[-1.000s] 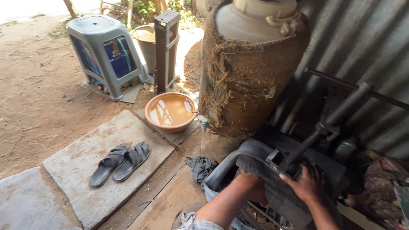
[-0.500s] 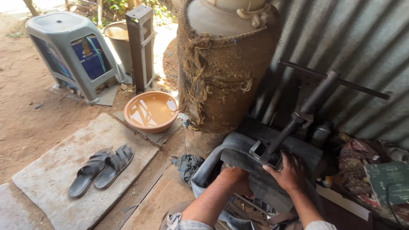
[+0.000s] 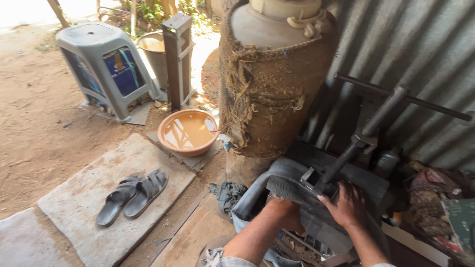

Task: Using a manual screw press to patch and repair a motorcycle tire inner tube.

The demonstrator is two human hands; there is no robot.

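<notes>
Nearest of all, both bare hands work a floppy dark grey rubber inner tube (image 3: 292, 185) that lies draped over the black block-shaped bed of a screw press, low at the right, just in front of the corrugated metal wall (image 3: 420, 54). The left hand (image 3: 286, 213) sits under a fold of the rubber, its fingers tucked out of sight, so I cannot tell whether they are curled or spread. The right hand (image 3: 349, 205) lies flat on top with fingers spread, pressing the tube down just beside the small square metal foot (image 3: 316, 182) at the end of the long dark screw rod (image 3: 368, 128).

To do this well, in my judgement, the rubber should lie smooth and unwrinkled under the foot, and the fingertips should stay clear of the gap beneath it.

Left of the hands lie a crumpled grey rag (image 3: 227, 193) and a pair of dark grey rubber sandals (image 3: 132, 195) side by side on a pale flat stone slab (image 3: 84, 217). Further back stands a round orange plastic basin of murky water (image 3: 188, 131), touching the foot of a tall clay pot wrapped in frayed brown sacking (image 3: 272, 94). Beyond those are an upright rusty metal post (image 3: 177, 59), a grey bucket (image 3: 153, 52) and a grey plastic stool (image 3: 101, 64).

The spot on the tube under the foot is hidden, the press base is half covered by rubber, and the clutter at the far right is cut off and hard to make out.
</notes>
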